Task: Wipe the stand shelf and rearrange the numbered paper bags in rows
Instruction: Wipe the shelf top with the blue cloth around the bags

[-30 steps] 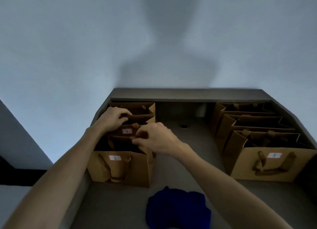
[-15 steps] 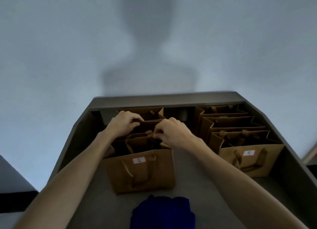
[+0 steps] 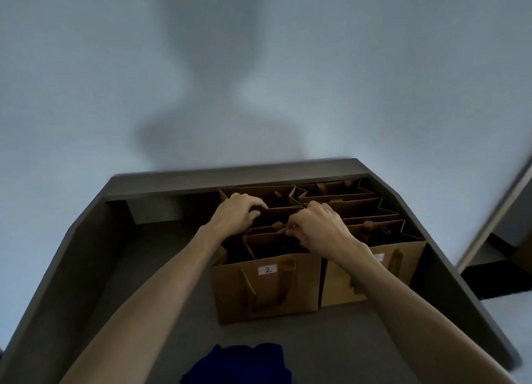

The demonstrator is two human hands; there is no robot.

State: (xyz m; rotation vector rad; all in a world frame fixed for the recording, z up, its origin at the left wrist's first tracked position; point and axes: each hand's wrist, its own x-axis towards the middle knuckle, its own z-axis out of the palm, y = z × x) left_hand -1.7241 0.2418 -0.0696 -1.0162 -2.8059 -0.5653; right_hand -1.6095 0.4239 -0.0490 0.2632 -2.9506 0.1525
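Two rows of brown paper bags stand on the dark grey stand shelf [image 3: 149, 268]. The front bag of the left row carries a white label "2" [image 3: 267, 286]. Behind it stands a middle bag, and my left hand [image 3: 236, 216] grips its left rim while my right hand [image 3: 316, 228] pinches its right rim and handle. A further bag [image 3: 259, 195] stands at the back of this row. The right row [image 3: 371, 208] touches the left one; its front bag [image 3: 397, 265] has a label partly hidden by my right forearm.
A crumpled blue cloth [image 3: 239, 365] lies on the shelf at the near edge. A raised ledge [image 3: 230, 179] runs along the back against a pale wall. The shelf's left part is bare. Dark furniture [image 3: 498, 271] stands to the right, beyond the shelf.
The left row of bags has slid right across the shelf with both hands on it and now sits against the right row. The gap between the rows has closed.
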